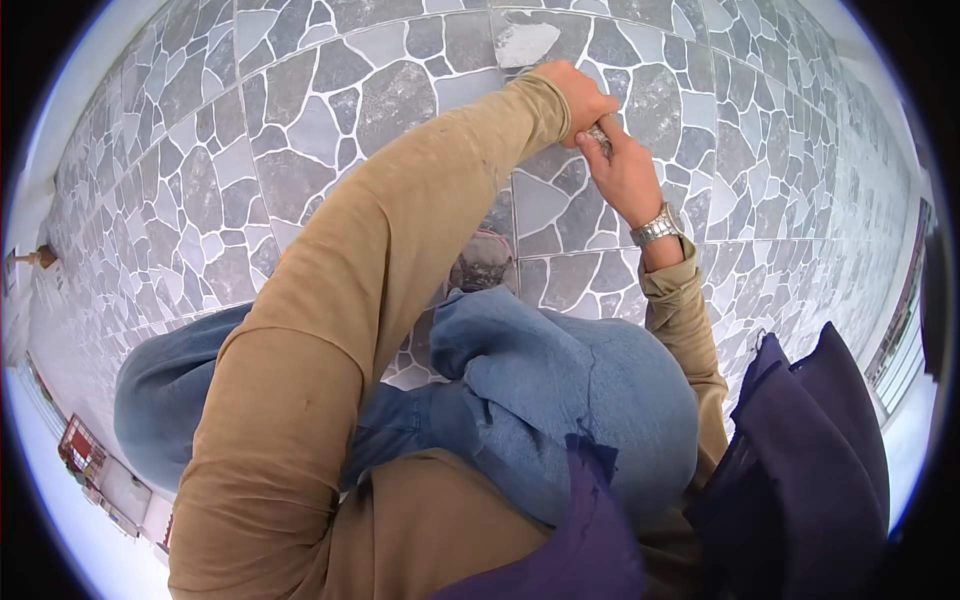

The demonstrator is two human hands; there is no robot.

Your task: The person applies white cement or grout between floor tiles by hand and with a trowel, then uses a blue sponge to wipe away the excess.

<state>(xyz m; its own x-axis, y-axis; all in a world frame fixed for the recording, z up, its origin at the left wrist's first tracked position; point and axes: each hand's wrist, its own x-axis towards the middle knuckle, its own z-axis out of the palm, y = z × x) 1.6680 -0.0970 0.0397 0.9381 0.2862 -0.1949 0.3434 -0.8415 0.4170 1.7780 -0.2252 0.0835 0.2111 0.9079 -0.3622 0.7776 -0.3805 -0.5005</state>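
Both my hands meet above the patterned floor tiles (pixel 395 100), a little right of the middle at the far side. My left hand (pixel 572 98) is closed, its fingers curled down and mostly hidden from me. Just below it, my right hand (pixel 628 175) grips with thumb and forefinger, a metal watch (pixel 657 226) on its wrist. Between the hands shows a small, rough, grey-white thing (pixel 601 138). Its kind is hidden by the fingers. Beyond my left hand, a whitish smeared patch (pixel 527 43) lies on the tiles by a joint.
My bent knees in blue jeans (pixel 590 400) fill the lower middle. Close in front of them sits a dark, mottled thing with a pinkish edge (pixel 484 262), partly covered by my sleeve. Purple cloth (pixel 810 440) hangs at the lower right. A small brown object (pixel 42 257) stands far left.
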